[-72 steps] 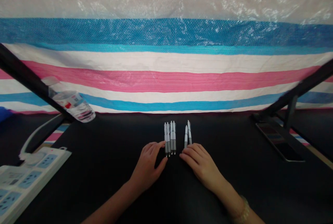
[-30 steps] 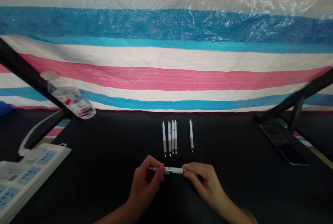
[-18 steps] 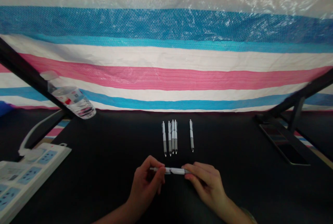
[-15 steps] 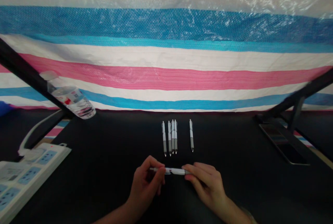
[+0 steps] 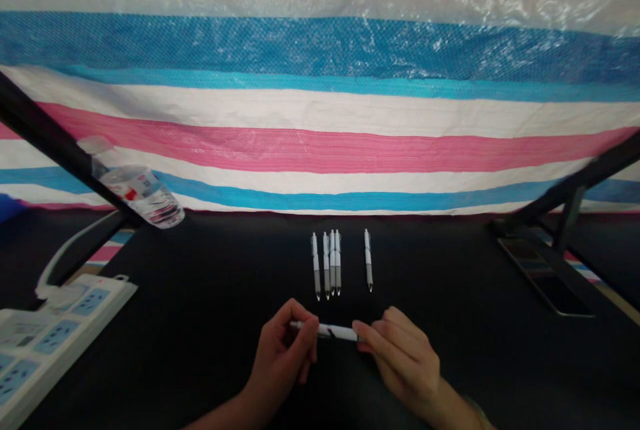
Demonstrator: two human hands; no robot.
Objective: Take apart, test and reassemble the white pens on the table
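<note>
A white and grey click pen (image 5: 339, 332) lies level between my two hands, near the front of the black table. My left hand (image 5: 286, 343) pinches its clip end between thumb and fingers. At the other end, my right hand (image 5: 403, 353) is closed round the grey grip, and the pen's tip is hidden in the fingers. Beyond the hands, a row of similar pens (image 5: 327, 265) lies with tips toward me, the leftmost slightly apart. One more pen (image 5: 369, 261) lies by itself to the right of that row.
On the left sit a white power strip (image 5: 75, 330) with a plugged-in cable and a clear plastic bottle (image 5: 143, 193) leaning by a black bar. A phone (image 5: 547, 277) lies at the right. Behind the black table (image 5: 225, 257) hangs a striped plastic sheet (image 5: 320, 150).
From resting by the pens on the table, both hands have come nearer with one pen held between them. The right hand has since turned over its end; the leftmost pen now lies apart.
</note>
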